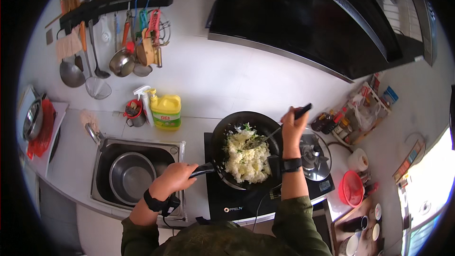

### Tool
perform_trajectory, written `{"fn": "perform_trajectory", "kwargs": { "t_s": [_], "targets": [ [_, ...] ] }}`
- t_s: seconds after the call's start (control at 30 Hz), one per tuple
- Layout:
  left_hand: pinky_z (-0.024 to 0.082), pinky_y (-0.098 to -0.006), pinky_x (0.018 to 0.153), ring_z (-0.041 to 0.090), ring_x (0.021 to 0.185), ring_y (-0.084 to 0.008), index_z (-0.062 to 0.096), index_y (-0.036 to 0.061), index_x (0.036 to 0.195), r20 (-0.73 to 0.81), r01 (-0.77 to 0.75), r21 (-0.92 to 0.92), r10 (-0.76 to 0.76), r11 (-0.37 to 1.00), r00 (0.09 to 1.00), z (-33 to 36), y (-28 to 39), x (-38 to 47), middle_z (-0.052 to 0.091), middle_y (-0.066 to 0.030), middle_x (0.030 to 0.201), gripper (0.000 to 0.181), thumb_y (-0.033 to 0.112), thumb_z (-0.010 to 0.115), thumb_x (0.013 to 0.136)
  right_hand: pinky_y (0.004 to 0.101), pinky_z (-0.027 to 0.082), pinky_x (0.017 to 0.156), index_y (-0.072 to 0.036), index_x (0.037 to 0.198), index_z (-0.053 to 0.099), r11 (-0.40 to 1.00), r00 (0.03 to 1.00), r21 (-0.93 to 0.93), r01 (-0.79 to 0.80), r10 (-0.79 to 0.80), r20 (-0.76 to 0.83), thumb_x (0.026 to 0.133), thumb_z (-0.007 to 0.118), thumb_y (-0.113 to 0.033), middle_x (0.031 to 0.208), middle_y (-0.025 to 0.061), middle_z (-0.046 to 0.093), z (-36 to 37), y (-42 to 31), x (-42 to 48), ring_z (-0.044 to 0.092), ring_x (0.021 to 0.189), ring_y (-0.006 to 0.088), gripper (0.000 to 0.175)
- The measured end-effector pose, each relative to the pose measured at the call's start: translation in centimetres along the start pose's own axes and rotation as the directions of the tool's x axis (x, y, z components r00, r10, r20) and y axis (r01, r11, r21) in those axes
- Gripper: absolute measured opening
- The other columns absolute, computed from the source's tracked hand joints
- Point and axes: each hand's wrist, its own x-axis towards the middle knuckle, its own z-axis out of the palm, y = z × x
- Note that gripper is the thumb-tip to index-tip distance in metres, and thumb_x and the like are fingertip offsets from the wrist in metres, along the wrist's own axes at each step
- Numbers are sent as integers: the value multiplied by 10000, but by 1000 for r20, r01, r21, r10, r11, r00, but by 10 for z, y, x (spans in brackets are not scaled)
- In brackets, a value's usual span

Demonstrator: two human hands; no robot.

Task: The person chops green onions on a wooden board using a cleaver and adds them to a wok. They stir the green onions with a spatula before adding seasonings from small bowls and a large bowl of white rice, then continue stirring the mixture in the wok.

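Note:
A black wok (pixel 222 128) sits on the left side of the black gas cooktop (pixel 227 217). Rice (pixel 249 163) with bits of green fills its middle. My left hand (pixel 177 176) grips the wok's black handle (pixel 202 170), which points left over the counter. In my right hand (pixel 294 128) is the black handle of a metal spatula (pixel 273 134). The spatula's head rests among the rice, partly covered by it. Both wrists wear black bands. My right forearm hides part of the wok's right rim.
Left of the cooktop, a steel sink (pixel 181 156) holds a metal pot (pixel 133 177). A yellow detergent jug (pixel 166 112) stands behind it. A glass lid (pixel 325 153) covers the right burner. A range hood (pixel 284 25) overhangs the back; bottles (pixel 332 124) and a red basket (pixel 351 188) stand right.

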Motion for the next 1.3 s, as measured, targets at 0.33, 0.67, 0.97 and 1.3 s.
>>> {"fn": "perform_trajectory", "kwargs": {
  "t_s": [0.33, 0.67, 0.97, 1.3],
  "targets": [
    [462, -375, 518, 569, 621, -279, 456, 31, 1059, -165, -106, -44, 97, 993, 982, 2, -18, -30, 541, -96, 771, 398, 164, 592, 709, 250, 390, 414, -74, 839, 323, 995, 1000, -103, -9, 10, 13, 839, 465, -46, 593, 21, 407, 23, 40, -14, 411, 442, 101, 145],
    [423, -377, 410, 525, 487, -283, 450, -63, 1108, -93, -309, -225, 295, 924, 951, 2, -56, -28, 516, -141, 669, 447, 202, 537, 759, 270, 385, 490, -97, 745, 401, 970, 971, -101, -223, 230, 60, 800, 500, -79, 558, 15, 407, 37, -32, -59, 407, 471, 111, 115],
    [430, -323, 409, 517, 506, -233, 445, -91, 1116, -87, -362, -314, 353, 878, 932, 2, -75, -21, 509, -128, 696, 489, 235, 528, 762, 222, 322, 425, -117, 717, 379, 991, 985, 25, -132, 134, -110, 777, 488, -7, 546, -15, 343, 58, -69, -48, 304, 429, 74, 166],
    [454, -379, 501, 551, 575, -317, 465, 0, 1118, -92, -218, -370, 198, 903, 976, -7, -65, -18, 551, -158, 747, 460, 202, 579, 720, 271, 380, 431, -86, 666, 351, 982, 978, 13, -191, 191, -84, 776, 524, 10, 496, 19, 376, 39, -9, -53, 373, 404, 105, 226]
  ]
}}
